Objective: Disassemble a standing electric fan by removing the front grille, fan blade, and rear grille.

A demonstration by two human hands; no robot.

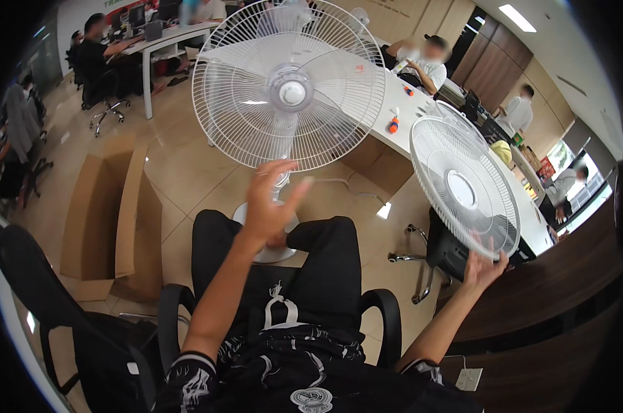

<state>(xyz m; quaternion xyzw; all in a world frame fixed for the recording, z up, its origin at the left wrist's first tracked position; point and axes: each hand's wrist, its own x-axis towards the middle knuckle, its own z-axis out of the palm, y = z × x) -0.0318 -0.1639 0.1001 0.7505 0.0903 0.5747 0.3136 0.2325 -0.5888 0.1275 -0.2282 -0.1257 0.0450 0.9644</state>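
Observation:
A white pedestal fan (291,93) stands on the floor in front of me, its clear blades showing inside the wire guard. Its round white base (267,253) rests between my feet area and the fan head. My left hand (265,206) is raised just below the guard's lower rim, fingers spread, holding nothing; whether a fingertip touches the rim I cannot tell. Out to the right, my right hand (485,270) grips the lower edge of a round white fan grille (463,189) with a plain centre disc, held up and tilted.
An open cardboard box (112,213) stands on the floor at left, beside a black chair (43,289). A long white table (387,113) runs behind the fan, with an orange-and-blue bottle (393,125) on it. Another office chair (435,248) is under the grille. Several people sit farther back.

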